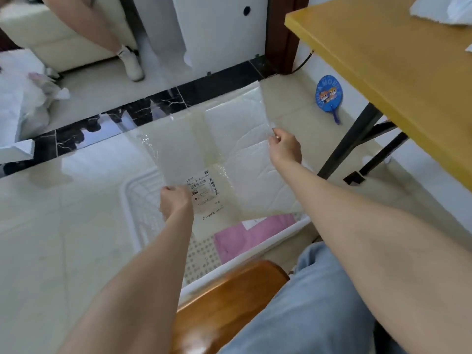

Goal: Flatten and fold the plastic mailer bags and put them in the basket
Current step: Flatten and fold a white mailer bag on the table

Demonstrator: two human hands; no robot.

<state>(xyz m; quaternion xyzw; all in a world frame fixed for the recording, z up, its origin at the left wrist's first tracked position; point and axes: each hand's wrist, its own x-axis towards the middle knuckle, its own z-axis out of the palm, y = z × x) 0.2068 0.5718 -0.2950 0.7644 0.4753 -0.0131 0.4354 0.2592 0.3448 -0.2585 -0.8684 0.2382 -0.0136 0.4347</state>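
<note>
i'm looking down past both forearms at a translucent mailer bag (219, 149) that i have stretched out in the air above the white basket (132, 200). my left hand (176, 200) is clamped on the near lower corner of the bag, right beside its printed shipping label (204, 186), and my right hand (284, 146) is pinched on the far right edge, higher up and further out. between the two hands the sheet hangs spread and mostly flat, with a few creases showing near the right hand. i'd judge this bag is at the flattening stage and not yet folded: no fold line doubles it over, and it is held clear of the basket, not resting in it. below my left hand the basket floor shows its perforated pattern, and a pink mailer (245, 238) already lies in it, nearer to me than the bag i hold, so at least one piece looks done. past my right hand, up on the yellow table (383, 60), a crumpled whitish bag (439, 8) sits at the far corner; i take it as work still left, though i can't tell how many are there. a blue hand fan (329, 94) lies on the floor beyond my right hand, no part of this job.
</note>
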